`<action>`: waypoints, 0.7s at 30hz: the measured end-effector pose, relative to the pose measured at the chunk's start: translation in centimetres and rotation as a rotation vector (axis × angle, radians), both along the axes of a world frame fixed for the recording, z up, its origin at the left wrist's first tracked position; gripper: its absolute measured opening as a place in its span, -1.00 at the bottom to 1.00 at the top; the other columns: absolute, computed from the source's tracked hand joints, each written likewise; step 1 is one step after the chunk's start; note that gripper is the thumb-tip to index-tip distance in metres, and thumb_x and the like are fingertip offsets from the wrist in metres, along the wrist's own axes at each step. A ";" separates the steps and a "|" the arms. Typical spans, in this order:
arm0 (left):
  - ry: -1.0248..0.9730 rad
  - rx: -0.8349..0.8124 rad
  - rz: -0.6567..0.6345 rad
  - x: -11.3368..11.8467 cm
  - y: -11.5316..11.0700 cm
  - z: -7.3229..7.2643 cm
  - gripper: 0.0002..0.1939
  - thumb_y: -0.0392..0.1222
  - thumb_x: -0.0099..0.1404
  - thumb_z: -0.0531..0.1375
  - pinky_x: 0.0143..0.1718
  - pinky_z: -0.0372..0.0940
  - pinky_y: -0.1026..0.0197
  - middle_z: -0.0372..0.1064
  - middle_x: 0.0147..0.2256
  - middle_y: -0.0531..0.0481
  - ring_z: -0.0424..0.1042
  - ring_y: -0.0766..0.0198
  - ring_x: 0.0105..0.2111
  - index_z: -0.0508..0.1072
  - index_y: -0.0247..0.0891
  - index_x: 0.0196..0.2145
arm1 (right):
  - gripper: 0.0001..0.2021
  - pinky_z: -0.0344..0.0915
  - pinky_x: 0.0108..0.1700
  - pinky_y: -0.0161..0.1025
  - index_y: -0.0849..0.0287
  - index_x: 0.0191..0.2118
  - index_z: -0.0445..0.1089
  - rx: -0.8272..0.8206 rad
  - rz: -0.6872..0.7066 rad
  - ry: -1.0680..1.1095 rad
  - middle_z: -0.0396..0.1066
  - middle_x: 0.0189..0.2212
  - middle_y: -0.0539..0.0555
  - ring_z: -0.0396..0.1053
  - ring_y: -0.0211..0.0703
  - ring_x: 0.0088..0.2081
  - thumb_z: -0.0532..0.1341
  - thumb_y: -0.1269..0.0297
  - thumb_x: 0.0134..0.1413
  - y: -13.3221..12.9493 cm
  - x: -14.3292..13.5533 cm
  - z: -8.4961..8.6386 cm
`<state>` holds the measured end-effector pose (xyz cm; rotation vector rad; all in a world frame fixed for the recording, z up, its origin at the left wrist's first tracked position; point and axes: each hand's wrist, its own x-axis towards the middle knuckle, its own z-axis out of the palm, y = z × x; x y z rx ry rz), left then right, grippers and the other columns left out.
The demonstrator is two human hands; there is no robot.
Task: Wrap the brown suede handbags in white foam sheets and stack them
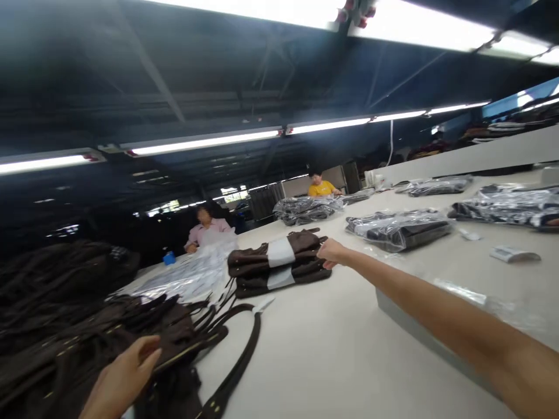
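Observation:
My right hand (pixel 332 254) reaches out over the white table, its fingers curled at the right end of two stacked dark brown folded bags (pixel 301 251) with pale wrapping bands (pixel 280 252) round their middles. Whether the fingers grip the upper bag is too small to tell for certain. At lower left, my left hand (pixel 128 372) is over a heap of dark brown bags (pixel 100 331), thumb and fingers apart, with nothing seen between them. A long dark strap (pixel 248 343) from the heap loops onto the table, with a white tag (pixel 264 305) on it.
Plastic-wrapped dark bags (pixel 399 228) lie across the right and far table (pixel 323 349). Clear plastic sheets (pixel 187 273) are spread at left, near a blue object (pixel 169 258). A person in pink (pixel 208 228) and one in yellow (pixel 322 187) are beyond. A grey-white box edge (pixel 419 331) is under my right arm.

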<state>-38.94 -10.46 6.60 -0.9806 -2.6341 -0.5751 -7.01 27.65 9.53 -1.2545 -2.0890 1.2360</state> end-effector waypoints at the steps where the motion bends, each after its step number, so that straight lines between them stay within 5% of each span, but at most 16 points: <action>1: 0.016 0.000 0.025 0.5 -2.9 -1.0 -0.58 0.04 0.05 -0.06 -0.09 0.40 -0.02 0.55 -0.22 -0.15 0.53 0.01 -0.19 0.41 -0.20 -0.26 | -0.87 0.42 -0.44 -0.29 0.37 -0.24 0.42 0.001 0.065 0.007 0.45 -0.40 0.16 0.46 -0.14 -0.41 0.26 0.41 0.08 -1.4 0.2 -0.4; 5: 0.143 -0.027 0.083 3.3 -13.2 -4.6 -0.54 0.00 0.11 -0.08 0.13 0.26 -0.05 0.43 0.00 -0.26 0.40 0.02 0.04 0.44 -0.29 -0.21 | -0.87 0.37 -0.50 -0.35 0.32 -0.29 0.47 0.021 0.329 0.014 0.48 -0.38 0.16 0.47 -0.12 -0.41 0.25 0.43 -0.01 -8.5 1.6 -3.2; 10: 0.259 -0.126 0.088 5.9 -18.9 -7.1 -0.54 -0.09 0.23 -0.07 0.23 0.17 0.00 0.32 0.12 -0.16 0.25 0.10 0.17 0.42 -0.29 -0.04 | -0.77 0.40 -0.45 -0.21 0.17 -0.22 0.51 0.074 0.637 -0.062 0.50 -0.42 0.13 0.45 -0.07 -0.47 0.20 0.34 -0.04 -17.7 4.7 -12.6; 12: 0.309 -0.132 0.137 6.1 -19.3 -6.7 -0.54 -0.10 0.31 -0.11 0.27 0.11 -0.01 0.22 0.18 -0.21 0.17 0.07 0.21 0.37 -0.36 0.02 | -0.88 0.43 -0.16 -0.11 0.10 -0.37 0.51 0.275 0.658 0.047 0.52 -0.27 0.12 0.47 0.01 -0.27 0.20 0.30 -0.03 -20.3 5.9 -16.6; 15: 0.375 -0.131 0.248 4.7 -19.3 -4.8 -0.51 -0.20 0.39 -0.18 0.33 -0.03 0.02 0.02 0.25 -0.32 0.00 0.06 0.29 0.17 -0.51 0.17 | -0.78 0.21 0.19 0.01 0.02 -0.34 0.49 0.464 0.579 0.186 0.48 -0.10 0.06 0.41 0.02 -0.04 0.10 0.16 0.17 -21.6 7.1 -20.4; 18: 0.355 -0.207 0.324 1.6 -19.5 -2.4 -0.47 -0.39 0.36 -0.16 0.34 -0.08 -0.03 -0.12 0.31 -0.31 -0.15 0.07 0.33 -0.06 -0.48 0.27 | -0.72 0.17 0.23 -0.01 -0.01 -0.32 0.49 0.475 0.574 0.185 0.48 -0.08 0.04 0.40 0.00 0.00 0.07 0.07 0.22 -20.9 7.7 -21.8; 21: 0.217 -0.382 0.338 -1.5 -20.1 -0.6 -0.48 -0.40 0.29 0.09 0.22 0.13 -0.17 0.11 0.22 -0.20 0.09 0.02 0.24 0.15 -0.30 0.20 | -0.72 0.31 0.11 -0.16 -0.02 -0.33 0.49 0.467 0.591 0.187 0.48 -0.09 0.02 0.41 -0.04 -0.02 0.06 0.08 0.23 -20.2 7.7 -21.8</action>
